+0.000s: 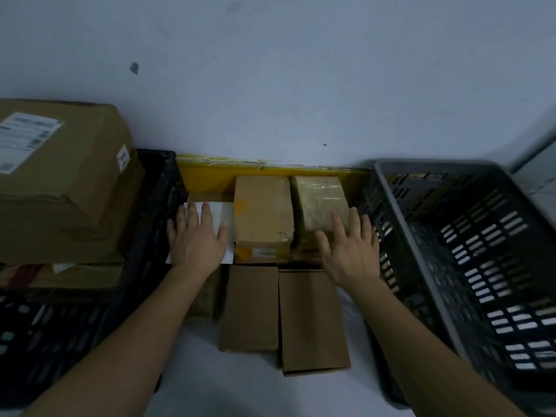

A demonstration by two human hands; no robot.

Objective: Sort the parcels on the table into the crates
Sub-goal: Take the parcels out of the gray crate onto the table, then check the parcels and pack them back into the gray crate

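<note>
1. Black crate (144,236), left, stacked with big cartons; grey crate (469,266), right.
2. Parcels (263,212) between, on white tabletop (240,392) (by wall).
3. Left hand (195,240) flat on white-labelled parcel (221,213), fingers spread.
4. Right hand (350,249) over taped parcel (319,200), fingers spread.

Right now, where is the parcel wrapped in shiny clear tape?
In the head view, the tape-wrapped parcel sits right of centre at the back, between the plain brown parcel and the grey crate, under the right hand.

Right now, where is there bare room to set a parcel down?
The grey crate on the right looks bare inside. White table shows in front of the near flat boxes. It is crowded between the crates, where parcels sit side by side, and the black crate holds large boxes.
</note>
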